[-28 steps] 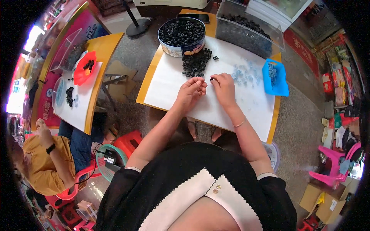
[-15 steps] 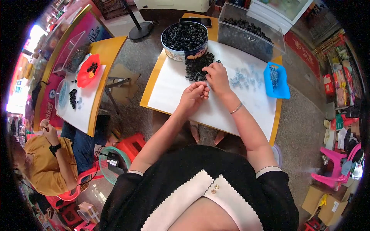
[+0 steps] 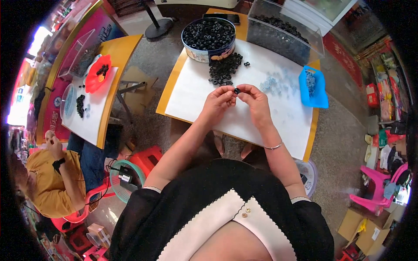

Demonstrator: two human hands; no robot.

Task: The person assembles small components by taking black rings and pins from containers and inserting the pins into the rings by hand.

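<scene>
Over the near half of the white-topped table, my two hands meet at the fingertips. My right hand pinches a small black ring between thumb and finger. My left hand is closed in a pinch right beside that ring; what lies in its fingers is too small and hidden to name. Just beyond my hands is a loose pile of black rings. It runs up to a round tin heaped with more of them. Small clear-bluish pieces lie scattered to the right of the pile.
A blue plastic basket holding bluish pieces stands at the table's right edge. Behind it sits a clear bin of dark parts. At left, a person in a yellow shirt sits by a second table with a red dish.
My right hand has come back from the black pile toward me, bringing a black ring to my left fingertips. The left hand stays near its place, still pinched.
</scene>
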